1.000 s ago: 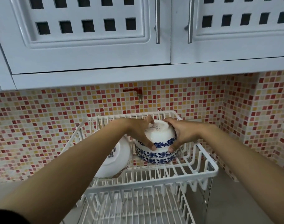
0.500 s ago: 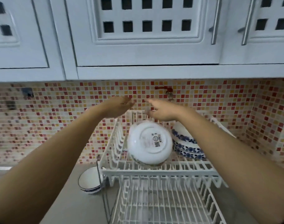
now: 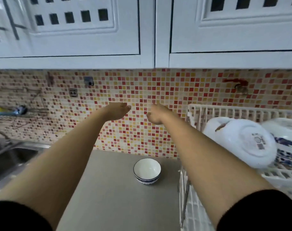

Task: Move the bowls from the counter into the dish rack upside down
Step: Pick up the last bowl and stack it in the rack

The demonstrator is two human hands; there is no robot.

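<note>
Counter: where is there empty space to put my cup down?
The grey counter is bare between the sink on the left and the small bowl, and also in front of that bowl. The dish rack on the right is crowded with upturned bowls. Both hands hover above, empty.

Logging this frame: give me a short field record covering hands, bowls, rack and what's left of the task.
left hand: empty, open, raised in front of the tiled wall
right hand: empty, raised beside the left, apart from it
bowl on counter: upright, white inside, blue-patterned rim, alone on the grey counter
dish rack: white, at right of the counter
white bowl in rack: tilted, base facing the camera
blue-patterned bowls in rack: at far right, partly cut off
sink: at left, blurred
task left: one bowl not yet moved
</note>
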